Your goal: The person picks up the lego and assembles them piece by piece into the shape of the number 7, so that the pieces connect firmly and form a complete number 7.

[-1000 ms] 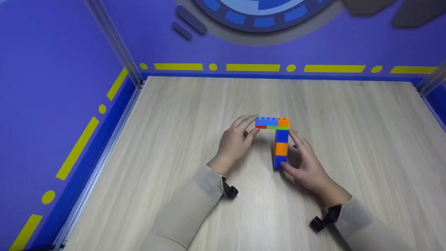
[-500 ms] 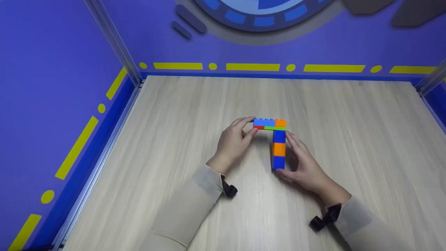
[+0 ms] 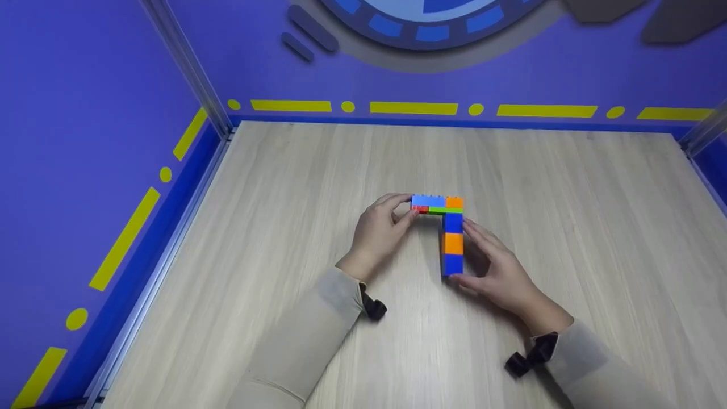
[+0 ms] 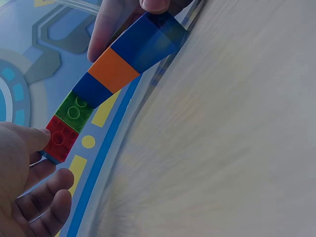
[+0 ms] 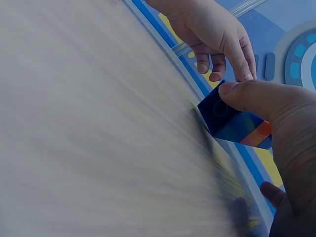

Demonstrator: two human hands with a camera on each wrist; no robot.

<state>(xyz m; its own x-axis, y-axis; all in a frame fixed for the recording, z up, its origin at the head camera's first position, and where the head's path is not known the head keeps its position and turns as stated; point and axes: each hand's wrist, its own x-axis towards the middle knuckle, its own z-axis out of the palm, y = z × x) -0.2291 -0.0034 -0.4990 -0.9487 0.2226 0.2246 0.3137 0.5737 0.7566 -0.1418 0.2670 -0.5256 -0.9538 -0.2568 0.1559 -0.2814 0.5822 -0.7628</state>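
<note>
A toy-brick build shaped like an upside-down L is held between both hands. Its column stacks a blue, an orange (image 3: pixel 452 243) and a blue brick (image 3: pixel 452 264). Along its top runs an arm with a light blue brick (image 3: pixel 427 201) and an orange one, over thin red and green bricks (image 4: pixel 72 112). My left hand (image 3: pixel 377 233) pinches the arm's free end, thumb at the red brick (image 4: pixel 59 139). With my right hand (image 3: pixel 500 272) I hold the column, thumb at its lower end (image 5: pixel 217 109) and fingers along its right side.
A pale wood-grain table (image 3: pixel 272 170) lies below the hands. Blue panels (image 3: pixel 102 142) with yellow marks stand at its left and back, joined by a metal corner post (image 3: pixel 187 74). A black strap (image 3: pixel 531 355) hangs at the right cuff.
The build has shifted slightly left and tilted, so fewer stud tops show. My right thumb has slid from the lowest blue brick's face to its bottom end. The left hand keeps its pinch.
</note>
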